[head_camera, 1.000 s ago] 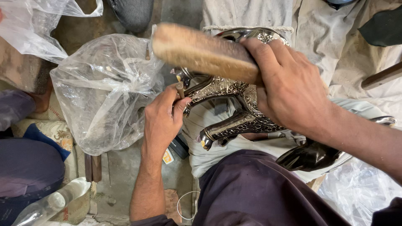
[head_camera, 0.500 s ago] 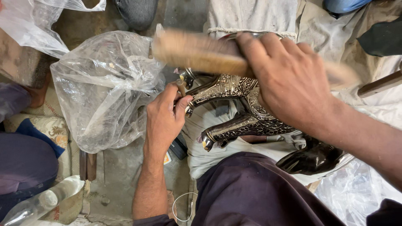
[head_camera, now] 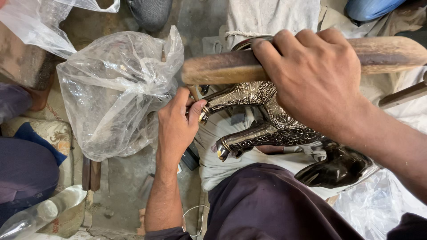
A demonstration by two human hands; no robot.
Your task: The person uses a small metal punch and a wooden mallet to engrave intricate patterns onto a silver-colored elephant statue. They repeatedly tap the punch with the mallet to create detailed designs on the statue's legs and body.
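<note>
Head view: the right hand [head_camera: 318,78] is gripping a wooden brush [head_camera: 222,67], fingers curled tight around it, and holding it across the far side of an engraved metal figure [head_camera: 262,113]. The left hand [head_camera: 176,126] is pinching the figure's leg between closed fingers. The figure is lying on a white cloth [head_camera: 213,160] over the lap, with a plastic bag [head_camera: 115,93] sitting to the left.
</note>
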